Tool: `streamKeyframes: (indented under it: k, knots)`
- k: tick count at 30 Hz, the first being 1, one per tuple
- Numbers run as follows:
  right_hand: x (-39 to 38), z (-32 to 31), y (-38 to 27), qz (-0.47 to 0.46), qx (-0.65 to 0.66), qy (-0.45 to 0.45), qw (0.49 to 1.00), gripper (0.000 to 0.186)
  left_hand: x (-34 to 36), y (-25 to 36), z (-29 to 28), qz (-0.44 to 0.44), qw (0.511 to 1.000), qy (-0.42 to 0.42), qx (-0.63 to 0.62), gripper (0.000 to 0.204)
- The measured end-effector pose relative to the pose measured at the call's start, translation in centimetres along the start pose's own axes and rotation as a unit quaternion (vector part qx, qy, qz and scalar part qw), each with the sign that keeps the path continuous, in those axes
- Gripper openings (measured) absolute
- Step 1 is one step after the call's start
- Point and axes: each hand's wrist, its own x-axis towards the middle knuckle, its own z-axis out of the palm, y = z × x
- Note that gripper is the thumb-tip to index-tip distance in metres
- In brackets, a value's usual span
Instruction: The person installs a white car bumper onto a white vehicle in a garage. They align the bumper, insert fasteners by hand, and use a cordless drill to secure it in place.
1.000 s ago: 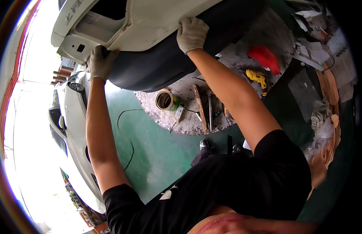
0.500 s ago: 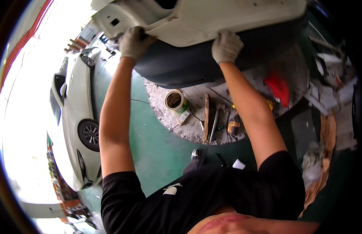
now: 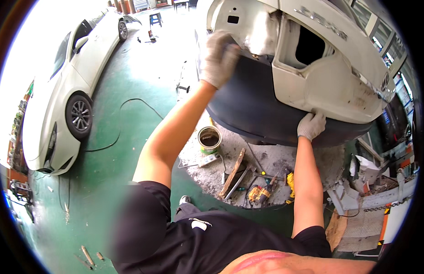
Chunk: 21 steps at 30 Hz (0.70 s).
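Observation:
At the rear of a white car, a dark grey bumper [image 3: 244, 98] sits below the pale tailgate [image 3: 312, 93]. My left hand [image 3: 218, 61], in a pale knit work glove, is closed around the bumper's upper left end; motion blurs its fingers a little. Further right, my right hand [image 3: 311, 126], gloved alike, has its fingers bent into the seam between the tailgate's lower lip and the bumper's top edge. Its fingertips are hidden there. Above my left hand, bare body metal with a square hole [image 3: 233, 19] shows.
Below the bumper, an open can [image 3: 209, 138], a white power strip [image 3: 208, 160], a wooden strip [image 3: 233, 172], a hammer [image 3: 240, 182] and a yellow drill [image 3: 262, 192] lie on a stained round floor plate [image 3: 207, 185]. A second white car [image 3: 70, 91] stands left. Scrap parts [image 3: 371, 196] lie right.
My view has swung so that more of the car's rear shows. My left hand stays at the bumper's end; my right hand stays by the tailgate's lower edge, now further right along it.

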Motion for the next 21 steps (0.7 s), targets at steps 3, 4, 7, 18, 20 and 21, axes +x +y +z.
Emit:
streamKeyframes:
  k: [3,4,7,18,20,21]
  knots:
    - [-0.1,0.2,-0.2,0.015,-0.011,-0.007,1.000,0.019,1.5,-7.1,-5.6,-0.286,0.950,0.118,-0.025,0.042]
    - [-0.2,0.4,-0.3,0.009,-0.007,-0.003,1.000,0.019,2.0,-11.7,-7.5,-0.263,0.951,0.162,0.016,0.046]
    - [-0.4,0.9,-0.5,0.000,0.007,0.018,1.000,0.016,5.4,-20.9,-11.7,-0.263,0.921,0.280,-0.070,0.053]
    - [-1.5,1.2,1.4,-0.003,0.018,0.021,1.000,0.019,6.7,-22.7,3.2,-0.072,0.993,0.062,0.066,0.039]
    - [-1.0,1.5,1.2,0.026,-0.030,0.019,0.999,0.020,6.4,-25.0,4.0,-0.079,0.994,0.075,0.011,0.049]
    - [-0.8,1.6,0.8,0.045,-0.045,0.008,0.998,0.020,6.4,-26.2,4.1,-0.018,0.997,0.064,0.050,0.044]
